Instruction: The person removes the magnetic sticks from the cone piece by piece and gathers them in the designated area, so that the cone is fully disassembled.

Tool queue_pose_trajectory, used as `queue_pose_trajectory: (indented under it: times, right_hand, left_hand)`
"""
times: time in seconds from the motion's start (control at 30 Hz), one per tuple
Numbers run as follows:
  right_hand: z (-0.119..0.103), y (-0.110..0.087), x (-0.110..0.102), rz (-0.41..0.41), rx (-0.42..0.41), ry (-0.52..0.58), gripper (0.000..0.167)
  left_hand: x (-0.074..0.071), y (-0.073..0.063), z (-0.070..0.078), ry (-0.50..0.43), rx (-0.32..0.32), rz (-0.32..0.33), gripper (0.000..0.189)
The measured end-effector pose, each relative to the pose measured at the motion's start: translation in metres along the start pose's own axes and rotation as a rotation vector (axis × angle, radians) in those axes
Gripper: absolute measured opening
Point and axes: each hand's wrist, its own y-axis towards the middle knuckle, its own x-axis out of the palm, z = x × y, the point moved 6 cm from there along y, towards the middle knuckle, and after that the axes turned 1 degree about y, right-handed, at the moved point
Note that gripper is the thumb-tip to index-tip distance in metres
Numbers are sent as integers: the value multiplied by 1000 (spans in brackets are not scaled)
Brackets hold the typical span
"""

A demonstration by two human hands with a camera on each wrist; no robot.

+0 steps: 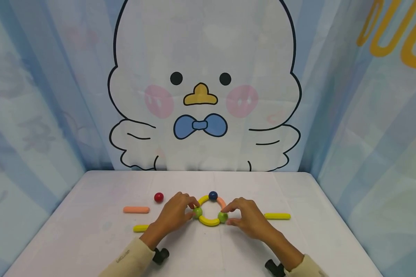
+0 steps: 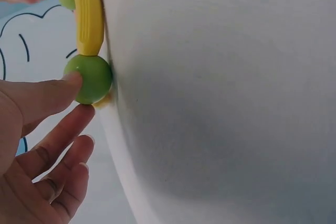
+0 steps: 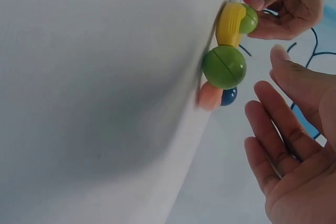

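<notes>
A ring of curved rods and balls lies on the table in front of me. Its lower side is a yellow curved rod [image 1: 209,221], between a left green ball [image 1: 197,212] and a right green ball [image 1: 223,217]. At the top sits a dark blue ball [image 1: 213,196], with another yellow curve on its left and an orange curved rod [image 1: 221,202] on its right. My left hand [image 1: 175,211] pinches the left green ball between thumb and index finger, as the left wrist view shows. Beside the right green ball, my right hand [image 3: 299,145] has its fingers spread, apart from it.
Left of the ring are a red ball [image 1: 158,197], an orange straight rod [image 1: 136,209] and a yellow rod [image 1: 140,228] partly covered by my left arm. Another yellow rod [image 1: 277,216] lies to the right. A printed curtain [image 1: 204,150] hangs behind the white table [image 1: 72,231].
</notes>
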Motion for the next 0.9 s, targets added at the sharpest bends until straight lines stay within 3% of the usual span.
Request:
queue_pose_trajectory:
  times: [0.5, 0.9]
  right_hand:
    - [-14, 13, 22, -11, -101, -40, 27]
    - [-10, 20, 33, -67, -48, -132, 14]
  left_hand:
    - [14, 1, 13, -70, 20, -78, 27]
    - [17, 0, 23, -95, 52, -67, 28]
